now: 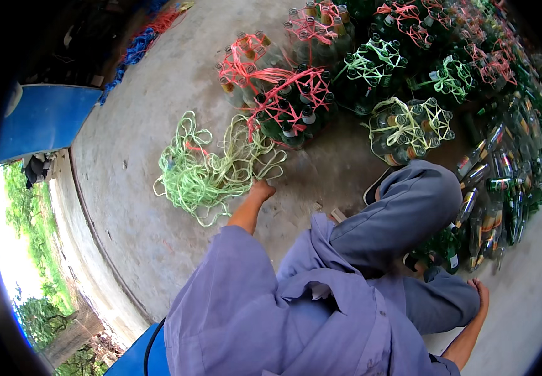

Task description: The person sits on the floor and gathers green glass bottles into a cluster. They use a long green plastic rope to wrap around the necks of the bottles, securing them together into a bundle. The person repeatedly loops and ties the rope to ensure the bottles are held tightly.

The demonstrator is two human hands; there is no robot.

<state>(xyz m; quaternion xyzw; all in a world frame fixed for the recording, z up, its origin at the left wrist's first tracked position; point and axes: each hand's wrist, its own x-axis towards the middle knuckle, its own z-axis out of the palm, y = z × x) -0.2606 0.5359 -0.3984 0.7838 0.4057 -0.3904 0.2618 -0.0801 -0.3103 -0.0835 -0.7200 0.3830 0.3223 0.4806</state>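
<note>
My left hand [262, 190] reaches down to the near right edge of a loose tangle of pale green plastic twine [195, 174] on the floor. Its fingertips meet the strands, but whether they pinch any is unclear. Beside my bent right knee, my right hand [481, 292] rests against the grey trouser leg [445, 301], its fingers partly hidden. Ahead of my feet stands a bundle of clear glass bottles [409, 131] tied at the necks with yellowish twine. Green bottles [294, 110] bound with red twine stand farther left, close to the tangle.
Loose glass bottles [492, 202] lie heaped along the right. More tied bottle bundles [369, 66] fill the far side. Blue and red twine [139, 44] lies at the far left, near a blue panel [45, 120]. A small flat block [338, 215] is on the concrete floor [120, 207].
</note>
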